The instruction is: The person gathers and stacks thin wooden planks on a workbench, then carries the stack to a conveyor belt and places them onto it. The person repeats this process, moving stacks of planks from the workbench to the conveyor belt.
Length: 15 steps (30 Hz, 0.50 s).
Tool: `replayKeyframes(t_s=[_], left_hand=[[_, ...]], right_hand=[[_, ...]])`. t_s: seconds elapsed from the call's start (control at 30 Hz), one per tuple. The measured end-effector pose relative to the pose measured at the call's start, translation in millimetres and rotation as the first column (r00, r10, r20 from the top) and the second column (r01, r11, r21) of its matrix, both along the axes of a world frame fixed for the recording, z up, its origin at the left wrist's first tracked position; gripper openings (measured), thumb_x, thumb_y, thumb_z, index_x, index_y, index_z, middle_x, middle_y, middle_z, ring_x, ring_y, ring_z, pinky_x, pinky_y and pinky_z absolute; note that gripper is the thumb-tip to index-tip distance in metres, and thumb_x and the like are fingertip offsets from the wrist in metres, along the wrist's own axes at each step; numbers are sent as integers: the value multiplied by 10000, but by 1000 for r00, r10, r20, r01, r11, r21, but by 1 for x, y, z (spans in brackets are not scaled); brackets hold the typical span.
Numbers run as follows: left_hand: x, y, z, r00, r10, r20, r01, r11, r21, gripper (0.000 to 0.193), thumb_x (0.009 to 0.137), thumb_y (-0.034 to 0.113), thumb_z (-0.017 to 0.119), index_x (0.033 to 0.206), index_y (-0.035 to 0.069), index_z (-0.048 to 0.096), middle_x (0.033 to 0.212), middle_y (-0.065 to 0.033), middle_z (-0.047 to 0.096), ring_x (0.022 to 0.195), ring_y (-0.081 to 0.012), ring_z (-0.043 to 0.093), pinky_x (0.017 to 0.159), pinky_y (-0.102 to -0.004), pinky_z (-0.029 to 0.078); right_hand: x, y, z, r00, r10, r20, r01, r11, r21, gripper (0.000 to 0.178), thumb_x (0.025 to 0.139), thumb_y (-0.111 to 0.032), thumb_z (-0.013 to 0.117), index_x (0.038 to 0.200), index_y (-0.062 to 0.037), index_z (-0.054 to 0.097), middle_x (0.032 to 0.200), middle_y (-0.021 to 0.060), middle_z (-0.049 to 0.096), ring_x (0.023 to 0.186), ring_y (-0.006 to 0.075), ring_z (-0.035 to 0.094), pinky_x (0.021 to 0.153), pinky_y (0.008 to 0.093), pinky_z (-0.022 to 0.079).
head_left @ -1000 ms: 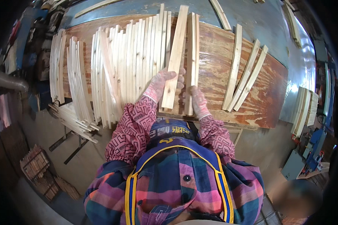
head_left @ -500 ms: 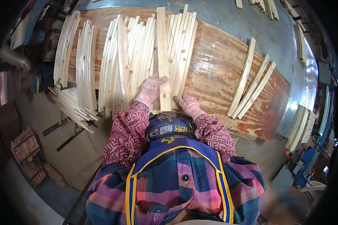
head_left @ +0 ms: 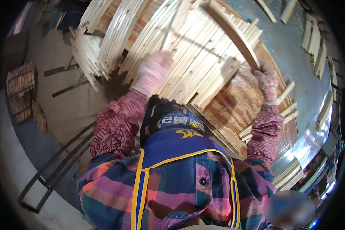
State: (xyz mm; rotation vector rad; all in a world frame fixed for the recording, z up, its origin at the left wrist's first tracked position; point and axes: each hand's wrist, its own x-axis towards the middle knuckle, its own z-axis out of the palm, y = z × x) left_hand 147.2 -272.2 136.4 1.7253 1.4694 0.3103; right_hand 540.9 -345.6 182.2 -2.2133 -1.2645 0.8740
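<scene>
My right hand point(head_left: 266, 76), in a pale work glove with a pink-marked cuff, is closed round the near end of a wooden strip point(head_left: 235, 33). The strip is lifted above the row and slants away to the far left. My left hand point(head_left: 156, 71), gloved alike, is at the lower end of a slanting strip point(head_left: 175, 27) on the left of the row; motion smears its fingers, so I cannot tell whether it grips. Between my hands, many pale wooden strips point(head_left: 195, 61) lie side by side on a worn plywood board point(head_left: 228, 109).
Further bundles of strips point(head_left: 122, 30) lie to the left, with a loose pile point(head_left: 86, 53) beside them. A few strips point(head_left: 287, 111) rest beyond my right forearm. Stacked wood point(head_left: 21, 86) stands on the floor at left, near a dark metal frame point(head_left: 57, 168). A grey metal surface point(head_left: 283, 42) extends at far right.
My view has turned. My right hand has moved outward to the far right and now holds a strip up. My left hand no longer holds the wide strip near my apron and is further left.
</scene>
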Motion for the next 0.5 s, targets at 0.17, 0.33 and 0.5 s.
replayKeyframes(t_s=[0.17, 0.33, 0.5], left_hand=[[-56, 40, -34, 985, 164, -53, -170, 975, -145, 565, 892, 391, 682, 1304, 24, 564, 1266, -181, 614, 1154, -271, 603, 977, -337, 471], [13, 53, 53, 978, -188, -91, 177, 977, -118, 852, 817, 572, 669, 1453, 78, 391, 1416, -192, 488, 1244, -338, 534, 1041, -403, 424], [15, 111, 51, 995, 36, -97, -57, 975, -217, 763, 828, 358, 657, 1499, 191, 336, 1339, -159, 555, 1160, -315, 589, 1001, -413, 451]], right_hand=[[-18, 69, -15, 678, 386, 625, -594, 788, 158, 280, 782, -61, 653, 954, -254, 761, 1070, -22, 717, 1165, 206, 568, 1068, 399, 400], [-123, 143, 5, 497, 587, 639, -773, 634, 19, 171, 763, -159, 704, 899, -253, 747, 951, -76, 693, 1159, 183, 553, 1075, 404, 352], [-189, 203, 37, 707, 403, 581, -702, 498, 509, 511, 711, -169, 754, 1206, -202, 629, 1123, 70, 621, 1165, 256, 537, 1063, 452, 368]])
